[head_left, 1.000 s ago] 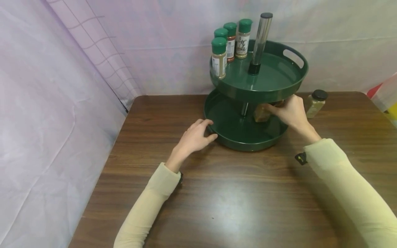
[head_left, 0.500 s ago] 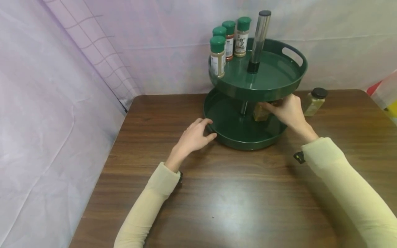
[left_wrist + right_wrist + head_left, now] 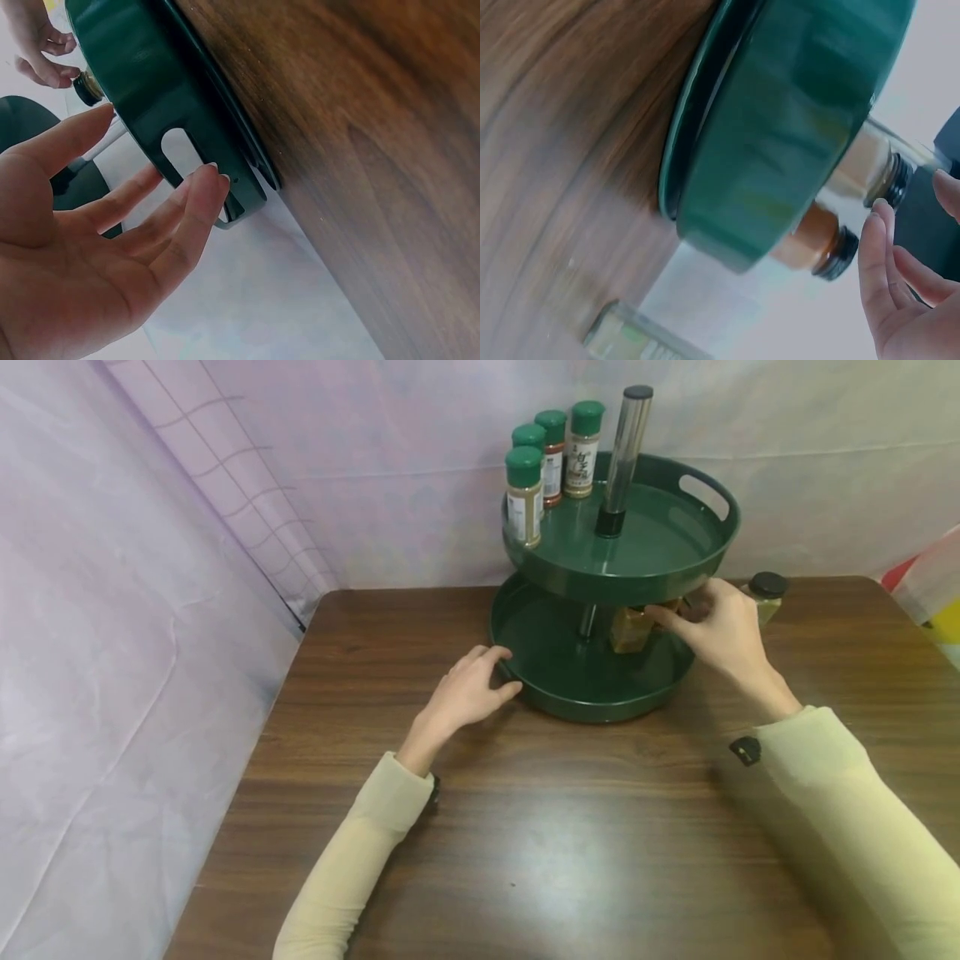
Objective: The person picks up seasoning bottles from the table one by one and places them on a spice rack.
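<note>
A green two-tier rotating tray stands on the table; its lower tray (image 3: 585, 710) holds a jar of pale brown seasoning (image 3: 630, 631) and an orange-brown jar (image 3: 810, 240) with a black lid. My right hand (image 3: 727, 631) is beside these jars, under the upper tray's (image 3: 622, 587) right edge. In the right wrist view its fingers are extended, holding nothing, close to the black lids. My left hand (image 3: 467, 689) is at the lower tray's left rim, fingers loosely bent. In the left wrist view its fingertips lie by the handle slot (image 3: 180, 154); firm contact is unclear.
Several green-capped spice bottles (image 3: 523, 497) stand at the upper tray's left, near a metal post (image 3: 626, 460). A black-lidded jar (image 3: 767, 602) stands on the wooden table (image 3: 450, 860) behind my right hand. White cloth (image 3: 405, 485) hangs behind.
My right hand has drawn back to the right from the jars in the lower tray, now covering more of the jar on the table. My left hand has stayed in place.
</note>
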The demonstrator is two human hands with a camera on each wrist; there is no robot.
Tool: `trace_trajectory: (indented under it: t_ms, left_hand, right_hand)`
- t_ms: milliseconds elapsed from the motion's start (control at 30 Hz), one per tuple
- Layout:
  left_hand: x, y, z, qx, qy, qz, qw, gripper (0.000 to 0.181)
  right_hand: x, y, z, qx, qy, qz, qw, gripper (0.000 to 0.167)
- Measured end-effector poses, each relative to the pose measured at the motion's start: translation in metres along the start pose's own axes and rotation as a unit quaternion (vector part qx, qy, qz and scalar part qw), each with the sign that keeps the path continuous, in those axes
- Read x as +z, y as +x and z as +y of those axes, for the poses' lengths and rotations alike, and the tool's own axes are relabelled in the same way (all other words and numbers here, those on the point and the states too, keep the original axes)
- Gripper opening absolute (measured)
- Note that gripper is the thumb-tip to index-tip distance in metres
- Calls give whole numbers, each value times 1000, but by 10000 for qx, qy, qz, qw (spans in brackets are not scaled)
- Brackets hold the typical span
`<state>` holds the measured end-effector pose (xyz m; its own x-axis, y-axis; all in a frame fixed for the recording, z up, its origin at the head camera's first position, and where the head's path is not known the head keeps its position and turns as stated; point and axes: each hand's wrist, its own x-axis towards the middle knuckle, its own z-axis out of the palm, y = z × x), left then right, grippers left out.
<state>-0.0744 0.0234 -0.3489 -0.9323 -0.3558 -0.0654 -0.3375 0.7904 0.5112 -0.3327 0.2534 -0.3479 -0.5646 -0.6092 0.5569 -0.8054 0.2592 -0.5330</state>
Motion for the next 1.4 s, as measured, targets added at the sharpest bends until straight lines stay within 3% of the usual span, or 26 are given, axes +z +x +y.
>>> trace_trajectory:
  t_ms: [400,767,1133,1400]
  left_hand:
    - [-2,0,-1,32,-6,-11,10000,56]
    - [-4,1,-2,18,11,-25,10000,57]
    - [-3,0,-3,17,-5,4,10000,56]
    - [-2,1,0,13,-58,-54,10000,57]
  right_hand:
    - [-39,-7,19,893,-53,-92,9959,53]
    - [-70,-12,63,1341,-541,121,9894,59]
    - [-77,-5,89,1796,-655,-180,9814,69]
    - [-75,-3,99,2198,-460,-711,9719,79]
